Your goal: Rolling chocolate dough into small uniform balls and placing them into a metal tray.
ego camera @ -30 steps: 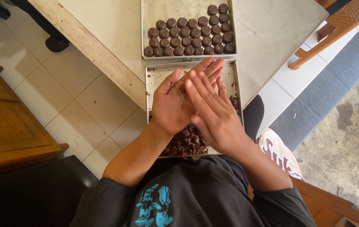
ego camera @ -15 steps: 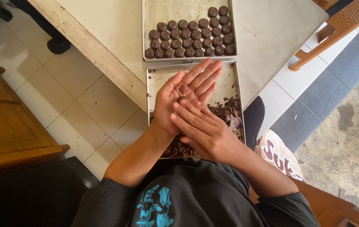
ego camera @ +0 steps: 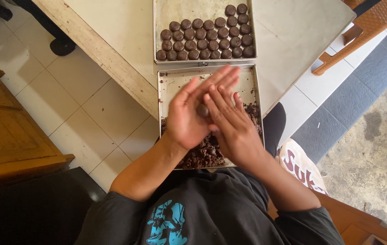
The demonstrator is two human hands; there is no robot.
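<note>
**Dough ball pressed between two palms**

A brown wooden cabinet (ego camera: 7, 136) stood at the far left on the pale tiled floor (ego camera: 89, 109). The left hand (ego camera: 193, 113) was held palm-up with fingers straight and together, cupping a small dark brown dough ball (ego camera: 202, 110). The right hand (ego camera: 232, 127), fingers slightly spread, lay against it above the near rectangular metal tray (ego camera: 168, 81) (loose dark crumbly dough (ego camera: 202, 156) filled its near end) at the pale wooden table's (ego camera: 125, 36) near edge. Beyond, a second metal tray (ego camera: 180, 9) held rows of formed dark brown dough rounds (ego camera: 204, 41).
</note>
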